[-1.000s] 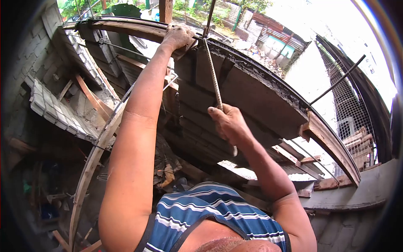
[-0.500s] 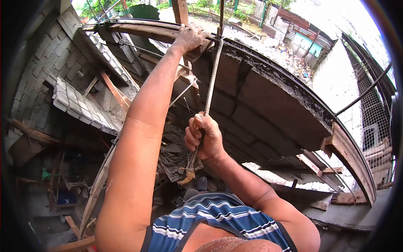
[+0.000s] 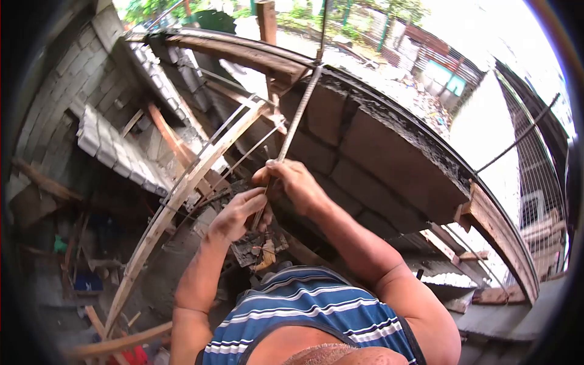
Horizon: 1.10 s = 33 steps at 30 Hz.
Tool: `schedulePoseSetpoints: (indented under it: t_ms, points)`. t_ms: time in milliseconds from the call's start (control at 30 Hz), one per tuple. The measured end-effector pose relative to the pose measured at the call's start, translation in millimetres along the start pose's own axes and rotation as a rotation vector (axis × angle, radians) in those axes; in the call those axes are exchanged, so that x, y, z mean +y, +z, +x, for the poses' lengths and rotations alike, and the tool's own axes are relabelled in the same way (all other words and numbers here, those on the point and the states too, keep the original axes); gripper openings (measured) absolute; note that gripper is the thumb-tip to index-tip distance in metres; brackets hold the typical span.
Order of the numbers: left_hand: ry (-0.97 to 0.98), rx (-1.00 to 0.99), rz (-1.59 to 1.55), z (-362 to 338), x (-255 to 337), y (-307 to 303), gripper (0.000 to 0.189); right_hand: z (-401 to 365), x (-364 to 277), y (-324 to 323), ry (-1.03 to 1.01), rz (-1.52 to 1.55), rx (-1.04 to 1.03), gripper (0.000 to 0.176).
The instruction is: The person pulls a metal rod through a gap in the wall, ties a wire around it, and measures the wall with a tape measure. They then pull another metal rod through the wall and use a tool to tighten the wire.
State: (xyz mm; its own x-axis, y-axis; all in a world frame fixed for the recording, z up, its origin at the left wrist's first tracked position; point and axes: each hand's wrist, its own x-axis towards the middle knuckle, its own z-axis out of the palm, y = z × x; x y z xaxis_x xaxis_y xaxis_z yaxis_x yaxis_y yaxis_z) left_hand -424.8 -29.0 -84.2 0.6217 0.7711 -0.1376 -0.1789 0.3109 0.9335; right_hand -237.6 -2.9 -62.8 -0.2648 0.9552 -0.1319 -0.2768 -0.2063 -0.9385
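- Head view: my right hand (image 3: 293, 184) is wrapped firmly round the ribbed rod (image 3: 299, 115), which slants down toward me.
- My left hand (image 3: 233, 217) curls half-closed at its lower end; grip unclear.
- Keeping both hands in line steadies it, I'd say.
- Block panel (image 3: 389, 164) right, timber strip (image 3: 190, 182) left; room between.

The rod (image 3: 298, 115) looks like dull, ridged metal. Right of the rod, the block wall (image 3: 395, 164) is rough, matt concrete; left of it, the long strip (image 3: 190, 184) is bare wood.
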Motion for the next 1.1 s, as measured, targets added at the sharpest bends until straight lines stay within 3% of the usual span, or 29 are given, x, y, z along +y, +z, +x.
schedulePoseSetpoints:
  t_ms: [67,133,200,267,333,400,433,467,533,567,600,733,800,833,867,933,1000,1067,1100]
  points:
    - [-0.002,0.001,0.164,-4.9,14.6,-7.8,0.048,11.1,-9.6,-7.6,-0.143,-0.25,0.041,0.036]
    - [0.058,0.151,0.473,-13.9,34.5,-1.5,0.05,30.2,-29.6,-16.4,-0.039,-0.186,0.087,0.042]
    - [0.119,0.256,0.721,-15.9,40.1,-9.6,0.054,38.9,-48.8,-13.5,-0.207,-0.306,0.141,0.047]
    - [0.085,0.32,0.758,-17.4,50.1,-9.2,0.049,48.9,-54.4,-14.2,-0.177,-0.358,0.126,0.048]
    - [0.279,0.334,1.008,-17.9,56.8,-4.1,0.044,44.7,-58.8,-7.5,-0.149,-0.272,0.16,0.045]
    - [0.313,0.361,1.093,-21.7,70.8,11.0,0.038,76.5,-25.6,-30.5,-0.467,-0.434,0.062,0.043]
    - [0.344,0.356,1.128,-20.6,70.1,6.6,0.037,52.1,-48.9,-9.3,-0.137,-0.194,0.127,0.042]
    - [0.377,0.351,1.166,-19.2,70.4,1.3,0.037,52.8,-47.1,-7.2,-0.114,-0.116,0.117,0.041]
    - [0.073,0.338,1.359,-22.4,92.3,9.5,0.032,49.4,-49.3,-6.7,-0.064,-0.04,0.073,0.041]
    - [0.258,0.323,1.46,-20.7,86.8,3.1,0.031,47.3,-51.1,-3.6,-0.03,0.031,0.078,0.042]
    - [0.24,0.325,1.537,-20.1,83.4,-3.7,0.033,48.1,-47.5,-2.8,-0.061,0.069,0.068,0.041]
    - [0.187,0.366,1.441,-17.0,76.7,-8.7,0.036,52.7,-46.2,-7.0,-0.094,0.079,0.045,0.032]
    - [0.494,0.344,1.315,-12.4,60.1,-23.5,0.033,56.9,-45.4,-9.5,-0.056,0.093,0.038,0.031]
    - [0.506,0.338,1.313,-18.6,60.5,-17.1,0.032,62.3,-40.4,-14.2,-0.042,0.092,0.058,0.028]
    - [0.592,0.462,1.26,-28.7,55.6,3.8,0.03,58.1,-41.1,-12.4,-0.081,0.101,0.057,0.03]
    - [0.542,0.505,1.084,-25.7,12.1,3.9,0.029,47.5,-46.1,-7.9,-0.268,-0.016,-0.105,0.032]
    - [0.541,0.559,0.797,-10.0,-40.8,13.7,0.027,24.1,-66.9,14.4,-0.44,-0.464,-0.234,0.036]
    - [0.655,0.633,0.712,0.9,-74.4,26.1,0.028,16.3,-64.4,32.0,-0.444,-0.664,-0.437,0.044]
    - [0.612,0.648,0.688,-1.4,-90.9,26.8,0.027,11.3,-58.8,39.6,-0.456,-0.753,-0.496,0.044]
